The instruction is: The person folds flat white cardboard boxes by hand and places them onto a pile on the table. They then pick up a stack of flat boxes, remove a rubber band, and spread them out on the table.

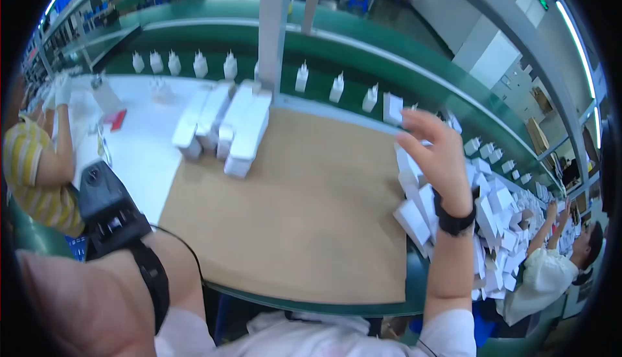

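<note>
My right hand (437, 146) reaches out over the far right part of the brown work mat, thumb and fingers apart, with nothing visible between them. Just beyond its fingertips a white box (392, 107) stands on the green conveyor belt; I cannot tell whether they touch. Beneath and beside that arm lies a heap of small white boxes (492, 218). My left hand (81, 302) is very near the camera at the lower left, blurred, its fingers hidden. On the left arm a black device (107, 208) is strapped.
White boxes (243, 127) lie in rows at the mat's (311, 227) far left corner. White plug adapters (337, 87) stand spaced along the conveyor (220, 36). A grey post (273, 30) rises behind the mat. Co-workers sit at left (39, 169) and right (544, 273).
</note>
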Demonstrator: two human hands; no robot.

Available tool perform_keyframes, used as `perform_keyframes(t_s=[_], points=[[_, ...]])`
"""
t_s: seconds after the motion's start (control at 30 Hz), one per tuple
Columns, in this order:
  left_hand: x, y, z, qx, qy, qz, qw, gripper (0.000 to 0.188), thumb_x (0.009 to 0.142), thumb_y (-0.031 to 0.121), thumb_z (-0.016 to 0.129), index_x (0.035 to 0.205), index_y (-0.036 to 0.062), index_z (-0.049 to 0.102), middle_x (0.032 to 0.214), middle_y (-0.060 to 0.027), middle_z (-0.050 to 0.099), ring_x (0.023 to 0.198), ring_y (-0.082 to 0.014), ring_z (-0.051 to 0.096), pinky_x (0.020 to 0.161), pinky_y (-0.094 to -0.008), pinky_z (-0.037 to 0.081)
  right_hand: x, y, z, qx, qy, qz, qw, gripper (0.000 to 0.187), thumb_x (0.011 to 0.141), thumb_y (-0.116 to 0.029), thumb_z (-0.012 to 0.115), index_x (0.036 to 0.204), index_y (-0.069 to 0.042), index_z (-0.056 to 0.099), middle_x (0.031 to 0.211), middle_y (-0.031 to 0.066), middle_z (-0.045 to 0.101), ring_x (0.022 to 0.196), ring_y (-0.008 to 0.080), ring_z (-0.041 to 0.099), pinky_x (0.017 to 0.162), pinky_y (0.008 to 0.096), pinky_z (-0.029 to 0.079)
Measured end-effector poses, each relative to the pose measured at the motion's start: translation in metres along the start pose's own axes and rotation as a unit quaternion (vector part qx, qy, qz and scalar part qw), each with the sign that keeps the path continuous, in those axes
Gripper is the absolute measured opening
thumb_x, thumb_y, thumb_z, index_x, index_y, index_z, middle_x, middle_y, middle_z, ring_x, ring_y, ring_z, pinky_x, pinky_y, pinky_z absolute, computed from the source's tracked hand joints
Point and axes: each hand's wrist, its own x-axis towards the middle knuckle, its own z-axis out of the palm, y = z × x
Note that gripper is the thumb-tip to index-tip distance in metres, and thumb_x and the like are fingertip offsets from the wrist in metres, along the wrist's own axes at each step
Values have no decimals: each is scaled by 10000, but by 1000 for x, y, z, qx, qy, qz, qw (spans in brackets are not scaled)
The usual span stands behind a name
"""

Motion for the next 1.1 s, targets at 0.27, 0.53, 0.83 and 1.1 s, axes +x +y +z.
perform_keyframes(t_s=[0.27, 0.53, 0.83, 1.1], points=[[92, -26, 129, 86, -122, -81, 985, 337, 885, 226, 495, 1019, -83, 518, 956, -155, 573, 841, -217, 562, 785, -346, 438, 1, -35, 141, 389, -203, 126, 890, 741, 795, -156, 656, 1394, -73, 229, 1279, 201, 433, 1062, 280, 519, 806, 355, 473], [-65, -132, 192, 273, -239, -257, 896, 352, 786, 126, 609, 1105, -9, 546, 1035, -172, 583, 1007, -329, 507, 843, -420, 412, 61, -37, 242, 567, -181, 257, 762, 626, 834, -203, 608, 1344, -47, 281, 1263, 145, 411, 1164, 293, 387, 955, 460, 330], [-80, -135, 217, 299, -287, -366, 833, 481, 790, 234, 611, 1189, -8, 495, 1033, -197, 573, 892, -349, 501, 779, -412, 401, 70, -56, 254, 633, -162, 342, 676, 394, 855, -117, 558, 1209, -5, 427, 1144, 129, 522, 1046, 248, 517, 874, 395, 449], [-99, -141, 203, 149, -183, -357, 904, 516, 807, 245, 591, 1242, 15, 433, 1118, -210, 527, 956, -349, 482, 839, -396, 379, 73, -36, 255, 725, -197, 311, 582, 428, 886, -213, 542, 1235, 2, 421, 1173, 149, 538, 1046, 279, 551, 875, 408, 468]])
